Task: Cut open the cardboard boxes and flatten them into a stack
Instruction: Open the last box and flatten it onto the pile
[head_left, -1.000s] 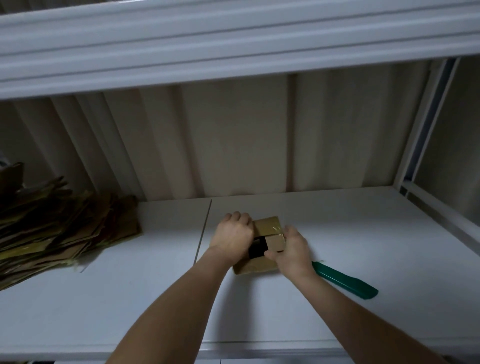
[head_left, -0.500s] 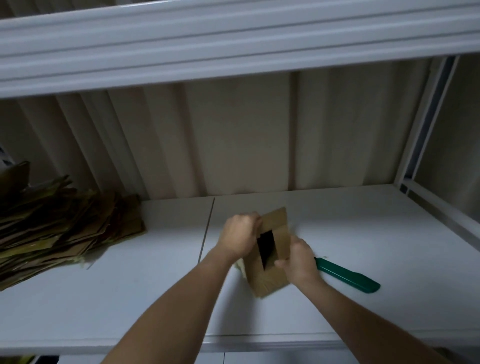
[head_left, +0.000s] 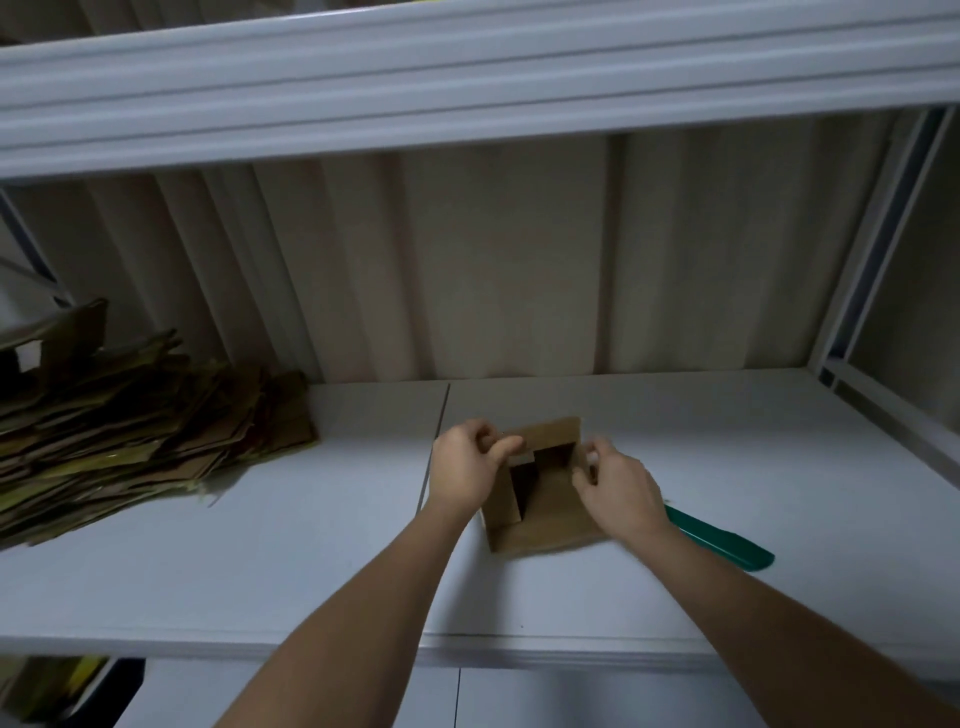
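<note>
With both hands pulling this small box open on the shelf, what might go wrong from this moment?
1. The left hand and right hand each pinch only an edge of the small cardboard box; a grip may slip or the flap may tear.
2. The green cutter lies just behind the right wrist, so the arm may knock it along the shelf.
3. The stack of flattened cardboard looks loose and uneven; adding another piece may make it slide.

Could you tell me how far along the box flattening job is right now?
Done: a pile of flattened cardboard lies on the shelf. In hand: the left hand and right hand pull open a small cardboard box, not yet flat. The green cutter lies beside it.
</note>
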